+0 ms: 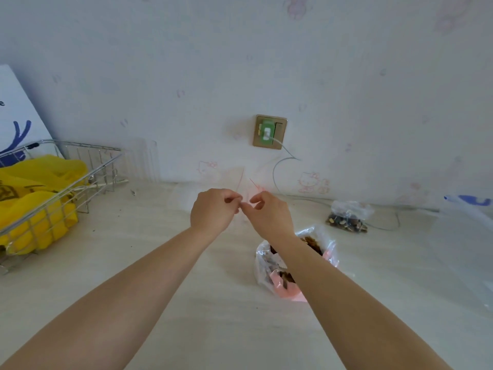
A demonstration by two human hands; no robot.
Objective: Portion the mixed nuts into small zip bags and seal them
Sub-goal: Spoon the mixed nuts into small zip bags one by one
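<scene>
Left hand [213, 210] and right hand [268, 213] both pinching a small clear red-striped zip bag [246, 186] above the pale table [149, 236], large open plastic bag of mixed nuts [314, 244] sitting under the right forearm

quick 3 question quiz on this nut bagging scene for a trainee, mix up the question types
1. True or false: both hands are pinching the small clear zip bag held up in front of the wall.
2. Multiple choice: the big open bag of nuts lies (a) inside the wire basket, (b) on the table under the right forearm, (c) beside the wall socket.
3. Fill in: the already filled small bag of nuts sits to the ____ of the right hand.

Key
1. True: the left hand and the right hand pinch it at its lower edge.
2. b
3. right
</scene>
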